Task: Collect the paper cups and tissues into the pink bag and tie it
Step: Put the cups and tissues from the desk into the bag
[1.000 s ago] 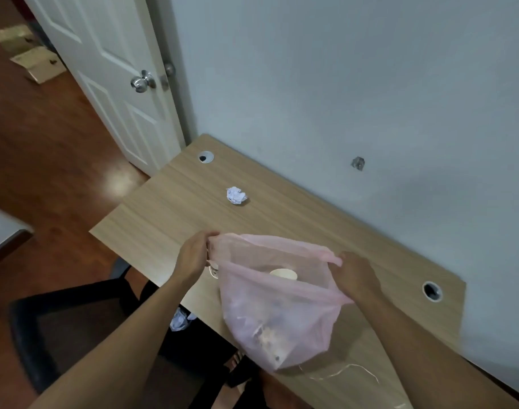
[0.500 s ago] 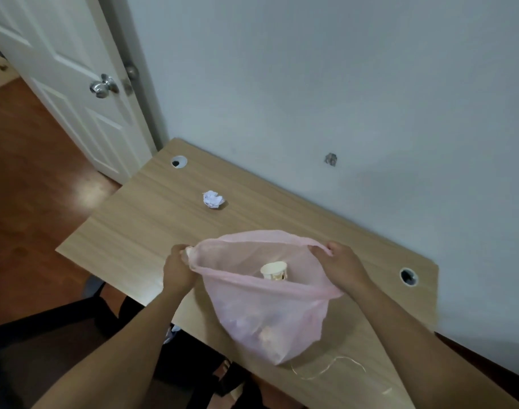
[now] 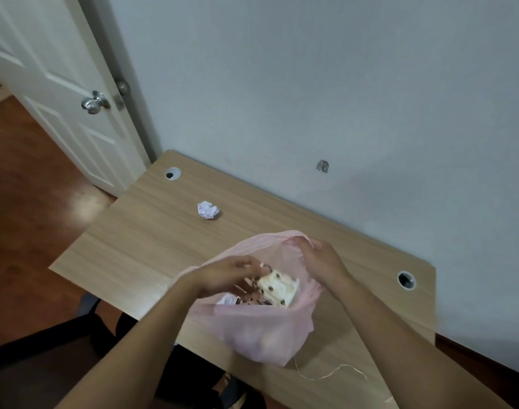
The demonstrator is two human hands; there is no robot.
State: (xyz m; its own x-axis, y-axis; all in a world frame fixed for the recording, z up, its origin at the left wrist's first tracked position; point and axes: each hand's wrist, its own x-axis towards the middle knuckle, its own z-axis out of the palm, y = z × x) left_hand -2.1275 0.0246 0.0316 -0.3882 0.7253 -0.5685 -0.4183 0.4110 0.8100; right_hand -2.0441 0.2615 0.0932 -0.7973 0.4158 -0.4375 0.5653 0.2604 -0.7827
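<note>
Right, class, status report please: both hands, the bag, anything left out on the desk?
Left hand pinches paper cup at pink bag mouth. Right hand grips the rim. One crumpled tissue on the desk; bag untied.

translucent pink bag [image 3: 261, 332] open-mouthed at the tabletop's near edge, spotted paper cup [image 3: 277, 289] tilted inside, white tissue [image 3: 227, 299] beside it, crumpled tissue ball [image 3: 207, 209] towards the far left corner

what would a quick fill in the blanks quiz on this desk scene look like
The left hand holds a spotted paper ____ in the mouth of the bag.
The right hand grips the rim of the ____ bag.
One crumpled ____ lies on the desk, apart from the bag.
Missing words: cup; pink; tissue.
</note>
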